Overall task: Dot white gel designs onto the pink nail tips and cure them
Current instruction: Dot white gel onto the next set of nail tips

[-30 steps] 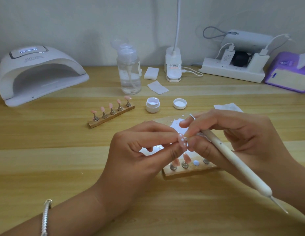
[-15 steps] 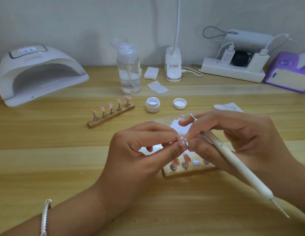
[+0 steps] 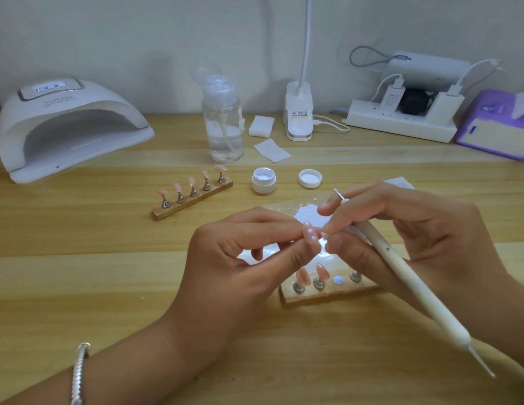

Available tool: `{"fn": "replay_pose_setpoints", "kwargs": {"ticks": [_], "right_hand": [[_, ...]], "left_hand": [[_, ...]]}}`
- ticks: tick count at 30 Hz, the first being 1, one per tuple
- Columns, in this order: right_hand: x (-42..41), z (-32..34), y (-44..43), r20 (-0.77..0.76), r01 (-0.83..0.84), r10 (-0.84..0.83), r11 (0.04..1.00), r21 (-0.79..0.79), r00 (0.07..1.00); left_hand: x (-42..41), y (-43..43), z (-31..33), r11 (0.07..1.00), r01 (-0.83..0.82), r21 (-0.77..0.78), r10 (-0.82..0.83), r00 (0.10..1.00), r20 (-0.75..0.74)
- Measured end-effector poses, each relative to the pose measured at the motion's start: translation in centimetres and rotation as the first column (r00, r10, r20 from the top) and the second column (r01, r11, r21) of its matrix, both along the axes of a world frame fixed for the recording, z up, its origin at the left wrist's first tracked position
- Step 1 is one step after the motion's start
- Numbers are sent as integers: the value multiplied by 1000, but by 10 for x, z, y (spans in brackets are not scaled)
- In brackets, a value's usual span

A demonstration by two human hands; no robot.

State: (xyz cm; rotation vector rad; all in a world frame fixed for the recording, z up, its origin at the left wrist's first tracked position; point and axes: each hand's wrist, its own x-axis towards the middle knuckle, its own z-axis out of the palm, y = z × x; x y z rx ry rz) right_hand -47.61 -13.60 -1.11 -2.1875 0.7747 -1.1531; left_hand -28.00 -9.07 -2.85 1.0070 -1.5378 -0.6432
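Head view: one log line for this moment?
left hand: pinches pink nail tip | right hand: holds dotting tool | state: white dots on tip | curing lamp: display lit

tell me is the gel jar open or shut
Open: the gel jar is uncovered, its lid lying apart beside it.

Table (image 3: 79, 258): light wood.
Pump bottle (image 3: 222, 124): upright.
Nail lamp (image 3: 68, 127): left of the bottle.
Nail stand (image 3: 193, 201): before the bottle.
Gel pot (image 3: 263, 180): open, front-right of the bottle.
Power strip (image 3: 401, 127): far right of the bottle.
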Motion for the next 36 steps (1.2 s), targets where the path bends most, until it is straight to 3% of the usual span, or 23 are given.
{"fn": "replay_pose_setpoints", "kwargs": {"ticks": [36], "right_hand": [[4,7,1,-19,-82,81,996,-29,997]], "left_hand": [[1,1,-2,999,6,-37,-1,993,119]]}}
